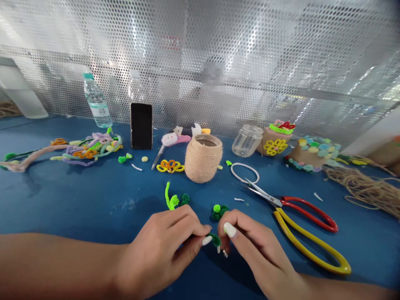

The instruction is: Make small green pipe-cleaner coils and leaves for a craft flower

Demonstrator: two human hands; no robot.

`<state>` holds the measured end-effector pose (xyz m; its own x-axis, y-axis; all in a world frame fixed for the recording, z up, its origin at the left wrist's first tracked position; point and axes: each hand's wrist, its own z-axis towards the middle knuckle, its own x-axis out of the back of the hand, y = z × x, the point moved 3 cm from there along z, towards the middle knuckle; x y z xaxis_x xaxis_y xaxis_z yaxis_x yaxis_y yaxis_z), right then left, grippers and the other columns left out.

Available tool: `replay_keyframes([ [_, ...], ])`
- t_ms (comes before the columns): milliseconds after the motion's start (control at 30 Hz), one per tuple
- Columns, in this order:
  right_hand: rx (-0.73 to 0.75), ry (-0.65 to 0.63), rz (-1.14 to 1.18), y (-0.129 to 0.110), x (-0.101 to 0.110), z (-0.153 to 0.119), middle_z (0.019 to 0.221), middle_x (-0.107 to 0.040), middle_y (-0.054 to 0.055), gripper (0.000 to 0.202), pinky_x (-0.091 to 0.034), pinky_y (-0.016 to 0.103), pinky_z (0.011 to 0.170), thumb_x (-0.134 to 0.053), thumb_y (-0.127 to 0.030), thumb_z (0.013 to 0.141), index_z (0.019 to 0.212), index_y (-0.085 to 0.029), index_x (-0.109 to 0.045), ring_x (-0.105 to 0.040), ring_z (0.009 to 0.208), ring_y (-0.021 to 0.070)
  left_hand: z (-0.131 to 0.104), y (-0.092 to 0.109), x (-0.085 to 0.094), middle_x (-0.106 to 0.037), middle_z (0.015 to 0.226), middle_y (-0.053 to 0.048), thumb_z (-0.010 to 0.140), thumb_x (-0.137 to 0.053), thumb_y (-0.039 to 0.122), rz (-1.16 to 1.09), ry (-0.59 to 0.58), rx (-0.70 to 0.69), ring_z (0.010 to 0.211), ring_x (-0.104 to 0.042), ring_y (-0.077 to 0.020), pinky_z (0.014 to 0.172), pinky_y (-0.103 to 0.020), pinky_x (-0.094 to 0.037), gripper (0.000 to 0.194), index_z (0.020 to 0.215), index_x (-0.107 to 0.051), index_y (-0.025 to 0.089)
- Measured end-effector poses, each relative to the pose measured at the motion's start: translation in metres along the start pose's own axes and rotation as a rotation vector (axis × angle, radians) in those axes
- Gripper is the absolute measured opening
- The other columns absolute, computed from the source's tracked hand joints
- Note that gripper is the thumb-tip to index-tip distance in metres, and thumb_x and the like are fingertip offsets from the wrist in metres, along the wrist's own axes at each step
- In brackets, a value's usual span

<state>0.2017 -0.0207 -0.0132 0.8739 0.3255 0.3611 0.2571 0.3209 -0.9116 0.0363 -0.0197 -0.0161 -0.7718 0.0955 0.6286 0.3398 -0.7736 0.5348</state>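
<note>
Low over the front of the blue table, my left hand (pixel 165 246) pinches a short dark green pipe cleaner (pixel 215 239) between thumb and forefinger. My right hand (pixel 259 250) is closed at the other end of this piece, its fingertips curled round and partly hiding it. Just beyond the right fingers lies a dark green curled cluster (pixel 220 212) with a light green tip. A bright green pipe cleaner shape (pixel 170 198) and another dark green curl (pixel 185 198) lie beyond my left hand. Farther back stands a twine-wrapped jar (pixel 203 162), its mouth open.
Scissors (pixel 265 196) with red and yellow handles lie open at right, near a white ring (pixel 245 172). Behind stand a glass jar (pixel 247 141), decorated pots (pixel 275 143), a phone (pixel 141 126) and a water bottle (pixel 97 102). Coloured pipe cleaners (pixel 90 150) lie left, twine (pixel 362 187) right.
</note>
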Motion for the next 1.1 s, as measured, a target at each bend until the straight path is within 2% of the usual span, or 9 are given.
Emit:
replay_keyframes([
  [133,-0.007,0.017,0.025,0.0032,-0.0009,0.0013,0.065,-0.047,-0.001,0.032,-0.041,0.023,0.058,-0.03,-0.031,0.095,0.069,-0.018,-0.045,-0.046,0.06,0.0102,-0.0004,-0.0011,-0.0007,-0.06,0.082,0.0,0.088,-0.048,0.01,0.005,-0.014,0.018,0.074,-0.056,-0.0102,0.069,-0.022,-0.046,0.012,0.092,-0.056,0.018],
  [400,-0.013,-0.018,0.073,0.0022,-0.0005,0.0006,0.067,-0.047,0.0,0.029,-0.041,0.026,0.06,-0.026,-0.025,0.093,0.071,-0.018,-0.044,-0.047,0.063,0.0116,-0.0001,-0.0001,0.0002,-0.059,0.08,-0.001,0.088,-0.048,0.012,0.019,-0.018,0.018,0.071,-0.055,-0.011,0.067,-0.022,-0.046,0.012,0.094,-0.057,0.018],
  [633,-0.029,0.029,0.047,0.0067,0.0001,0.0032,0.065,-0.047,-0.002,0.018,-0.037,0.024,0.055,-0.033,-0.011,0.082,0.068,-0.02,-0.038,-0.044,0.059,0.0105,0.0001,-0.0006,0.0001,-0.06,0.081,-0.001,0.088,-0.047,0.011,0.015,-0.016,0.017,0.072,-0.056,-0.0109,0.066,-0.022,-0.045,0.014,0.095,-0.056,0.018],
  [833,-0.102,0.019,0.064,0.0098,-0.0009,0.0036,0.067,-0.05,-0.002,0.017,-0.041,0.023,0.057,-0.035,-0.011,0.083,0.072,-0.019,-0.047,-0.048,0.061,0.01,0.0013,0.0007,0.0005,-0.059,0.08,-0.001,0.088,-0.047,0.011,0.03,-0.015,0.024,0.071,-0.055,-0.0109,0.065,-0.022,-0.045,0.014,0.094,-0.057,0.018],
  [1100,-0.064,0.048,0.009,0.0092,0.0015,0.0042,0.068,-0.051,-0.001,0.014,-0.039,0.023,0.055,-0.04,-0.011,0.078,0.068,-0.019,-0.046,-0.047,0.059,0.0104,0.0015,0.0015,0.0007,-0.059,0.08,-0.001,0.087,-0.047,0.01,0.021,-0.008,0.013,0.07,-0.055,-0.0111,0.064,-0.022,-0.045,0.014,0.094,-0.057,0.018],
])
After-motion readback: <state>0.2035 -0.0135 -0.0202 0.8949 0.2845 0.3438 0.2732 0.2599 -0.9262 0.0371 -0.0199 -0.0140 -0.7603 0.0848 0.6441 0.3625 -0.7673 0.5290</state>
